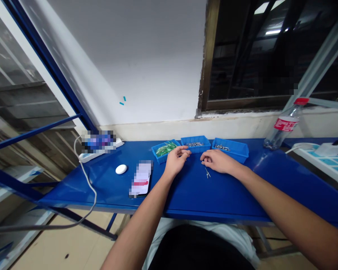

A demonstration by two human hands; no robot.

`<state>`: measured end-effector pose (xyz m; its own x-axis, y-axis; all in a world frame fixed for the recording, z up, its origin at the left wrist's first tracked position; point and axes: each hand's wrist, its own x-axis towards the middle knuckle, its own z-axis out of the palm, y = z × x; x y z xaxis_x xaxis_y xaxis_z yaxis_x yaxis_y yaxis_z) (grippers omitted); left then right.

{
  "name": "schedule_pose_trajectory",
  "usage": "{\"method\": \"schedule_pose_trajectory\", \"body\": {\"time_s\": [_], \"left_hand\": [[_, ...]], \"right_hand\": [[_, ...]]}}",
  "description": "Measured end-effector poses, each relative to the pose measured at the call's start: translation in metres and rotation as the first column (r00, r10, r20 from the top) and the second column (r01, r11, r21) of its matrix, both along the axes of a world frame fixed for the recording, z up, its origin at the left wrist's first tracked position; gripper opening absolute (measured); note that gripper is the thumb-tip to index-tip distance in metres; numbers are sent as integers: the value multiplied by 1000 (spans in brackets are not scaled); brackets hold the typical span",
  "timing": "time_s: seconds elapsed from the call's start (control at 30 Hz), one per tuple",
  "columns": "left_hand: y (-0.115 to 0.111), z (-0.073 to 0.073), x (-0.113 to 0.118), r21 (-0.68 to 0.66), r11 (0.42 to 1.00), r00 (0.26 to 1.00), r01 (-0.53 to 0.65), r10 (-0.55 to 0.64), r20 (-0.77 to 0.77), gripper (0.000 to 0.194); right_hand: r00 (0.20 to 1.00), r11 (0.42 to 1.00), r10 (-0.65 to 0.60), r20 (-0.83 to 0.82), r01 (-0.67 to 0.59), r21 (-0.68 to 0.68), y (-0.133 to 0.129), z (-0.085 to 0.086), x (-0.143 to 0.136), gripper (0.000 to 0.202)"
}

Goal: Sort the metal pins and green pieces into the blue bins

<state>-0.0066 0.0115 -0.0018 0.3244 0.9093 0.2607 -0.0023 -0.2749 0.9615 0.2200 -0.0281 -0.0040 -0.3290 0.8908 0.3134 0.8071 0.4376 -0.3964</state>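
Loose metal pins (207, 174) nearer R hand (217, 160)

I see them on the table (191, 195), just nearside of R fingertips, long axis approx. fore-aft, far end leaning L. L hand (175, 162) lies farther off, half-curled; R fingers bent inward. Can't tell if either grips anything.

It looks like a small workshop: a blue-painted metal workbench (214, 198) stands against a bare white wall (157, 75), bearing blue plastic parts bins (233, 150) of small metal pieces and white power strips (335, 168).
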Motion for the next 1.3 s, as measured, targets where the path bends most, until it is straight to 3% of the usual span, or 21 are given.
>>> {"method": "schedule_pose_trajectory", "body": {"time_s": [0.33,0.5,0.63,0.83,1.1,1.3], "left_hand": [[0,-1,0,1,1000,1000,14,-14,-19,28],[0,-3,0,-10,999,998,39,-40,-39,33],[-1,-5,1,-63,990,991,122,-125,-46,42],[-4,1,0,-54,981,982,187,-187,-2,34],[2,-3,-2,-50,994,995,97,-95,34,22],[2,-6,-1,-18,996,995,90,-89,42,35]], "right_hand": [[997,993,11,78,-20,119,0,0,-14,28],[990,985,-26,-141,49,163,-7,10,-25,21],[941,977,25,-337,48,207,-14,17,-35,17],[921,958,108,-373,3,286,-22,20,-45,16],[901,977,77,-426,17,212,-21,15,-47,13],[862,991,23,-506,47,125,-16,13,-44,18]]}}
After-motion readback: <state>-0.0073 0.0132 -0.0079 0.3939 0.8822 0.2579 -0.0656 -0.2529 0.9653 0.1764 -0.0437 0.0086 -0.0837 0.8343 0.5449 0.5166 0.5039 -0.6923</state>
